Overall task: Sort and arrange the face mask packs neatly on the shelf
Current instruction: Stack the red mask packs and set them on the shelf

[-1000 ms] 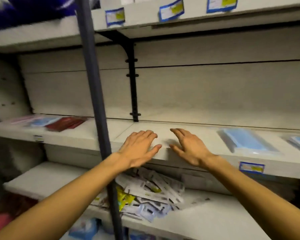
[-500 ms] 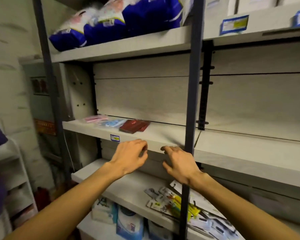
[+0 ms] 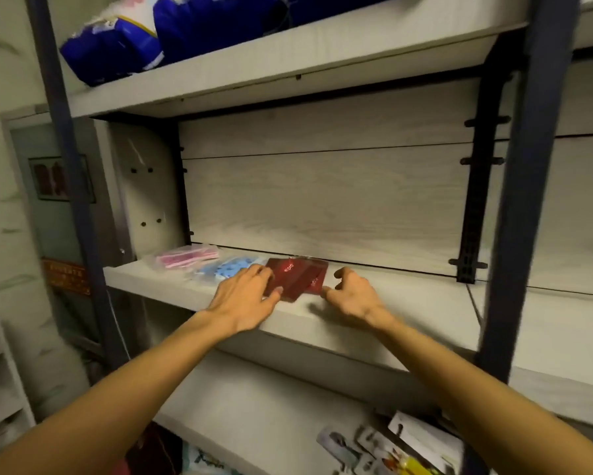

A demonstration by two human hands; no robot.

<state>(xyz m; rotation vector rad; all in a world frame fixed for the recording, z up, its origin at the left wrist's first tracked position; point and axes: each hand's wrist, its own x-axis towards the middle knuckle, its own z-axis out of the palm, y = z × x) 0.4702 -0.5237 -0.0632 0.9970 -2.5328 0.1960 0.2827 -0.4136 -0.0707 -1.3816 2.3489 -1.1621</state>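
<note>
Both hands have advanced onto the shelf (image 3: 408,303): left hand (image 3: 245,298) rests flat-fingered on red mask packs (image 3: 296,277), right hand (image 3: 351,298) loosely curled, empty; packs light, slick, flexible—grip edges.

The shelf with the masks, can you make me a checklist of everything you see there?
Surface: pale wood-look shelf, middle level.
Job's things: pink mask pack, blue mask pack and dark red mask packs in a row near the back left; the red ones overlap unevenly.
Clutter: carded items piled on the shelf below.
Grips: left hand rests on the red packs; right hand loosely curled beside them, holding nothing.
Cables: nothing seen.
Surroundings: blue bags on the shelf above; dark upright post on the right.
</note>
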